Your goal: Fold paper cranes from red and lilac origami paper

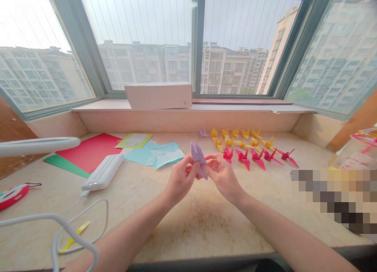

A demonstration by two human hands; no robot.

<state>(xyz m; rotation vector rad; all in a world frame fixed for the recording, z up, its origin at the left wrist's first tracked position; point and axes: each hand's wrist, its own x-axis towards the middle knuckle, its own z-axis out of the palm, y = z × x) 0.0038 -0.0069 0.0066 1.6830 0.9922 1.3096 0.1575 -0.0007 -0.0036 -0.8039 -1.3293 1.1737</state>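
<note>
A folded piece of purple origami paper (198, 153) is held up off the counter, its pointed end upward and a slit showing near the top. My left hand (185, 174) pinches its lower left side between thumb and fingers. From the other side, my right hand (220, 172) grips the lower right part, thumb against the paper and fingers curled. Just beyond the hands, to the right, stand red paper cranes (257, 158) in a row, with yellow paper cranes (243, 143) behind them. One small purple paper crane (203, 133) sits at the back.
Left of my hands lie light blue sheets (165, 154), a red sheet (91, 150), a green sheet (66, 166) and a white power bank (103, 172) with its cable (59, 221). A white box (159, 97) rests on the window ledge. A clear plastic container (357, 150) stands far right.
</note>
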